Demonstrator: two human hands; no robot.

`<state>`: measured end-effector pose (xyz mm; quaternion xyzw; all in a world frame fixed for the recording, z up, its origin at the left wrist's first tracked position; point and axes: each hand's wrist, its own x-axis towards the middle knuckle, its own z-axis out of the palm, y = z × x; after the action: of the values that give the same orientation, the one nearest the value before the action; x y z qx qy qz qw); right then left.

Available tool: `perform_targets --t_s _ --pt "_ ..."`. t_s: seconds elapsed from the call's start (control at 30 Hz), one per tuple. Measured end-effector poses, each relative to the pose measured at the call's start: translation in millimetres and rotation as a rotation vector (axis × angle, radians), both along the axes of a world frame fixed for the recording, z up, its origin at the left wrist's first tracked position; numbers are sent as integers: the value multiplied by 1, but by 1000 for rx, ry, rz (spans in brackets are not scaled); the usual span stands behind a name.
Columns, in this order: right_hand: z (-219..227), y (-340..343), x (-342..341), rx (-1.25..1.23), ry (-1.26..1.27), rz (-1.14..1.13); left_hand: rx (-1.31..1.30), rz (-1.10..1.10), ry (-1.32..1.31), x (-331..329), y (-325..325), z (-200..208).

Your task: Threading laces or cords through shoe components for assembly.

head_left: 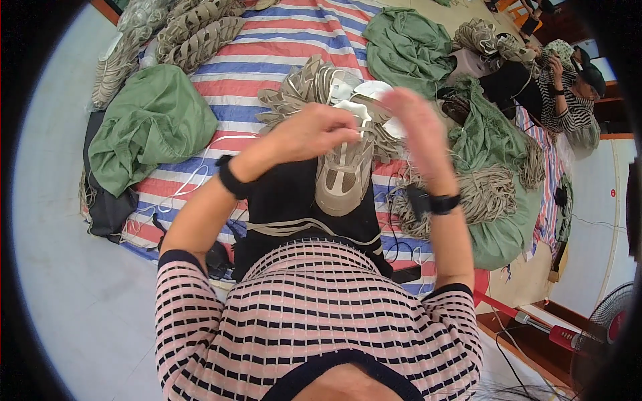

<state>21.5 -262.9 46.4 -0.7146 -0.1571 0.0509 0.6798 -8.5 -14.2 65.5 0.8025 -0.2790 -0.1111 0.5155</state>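
A tan sneaker upper (341, 184) rests on my black-clad lap with its toe toward me. My left hand (317, 130) is at its upper left side, fingers curled closed by the opening; what they hold, if anything, I cannot make out. Smeared by motion, my right hand (418, 127) is raised to the right of the upper, and its fingers cannot be read. White pieces (373, 89) show between and behind the hands. More tan uppers (294, 93) are heaped just beyond. A few tan laces (287, 228) lie across my lap.
Striped sheeting (267, 47) covers the floor. Green cloth bundles (154, 123) lie left and right. A big bunch of tan laces (488, 194) is at my right. Stacked uppers (200, 43) stand far left. Another person (568, 87) sits far right; a fan (605, 327) stands near right.
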Motion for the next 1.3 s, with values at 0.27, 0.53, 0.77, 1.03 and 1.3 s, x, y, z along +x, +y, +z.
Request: perform_targets --t_s 0.27,0.53,0.77,1.03,1.3 --pt "8 -10 -34 -268 443 196 -49 -1 208 1 35 -30" --pt "1 -69 -48 -636 101 45 -43 -13 257 -5 24 -44" --pt "-29 39 -64 -5 241 53 50 -31 323 -13 -20 -34" --pt "-54 44 -61 -61 345 85 -165 3 525 -25 -8 -68" --pt "-54 28 -63 -543 -206 -20 85 242 449 -25 -8 -72"
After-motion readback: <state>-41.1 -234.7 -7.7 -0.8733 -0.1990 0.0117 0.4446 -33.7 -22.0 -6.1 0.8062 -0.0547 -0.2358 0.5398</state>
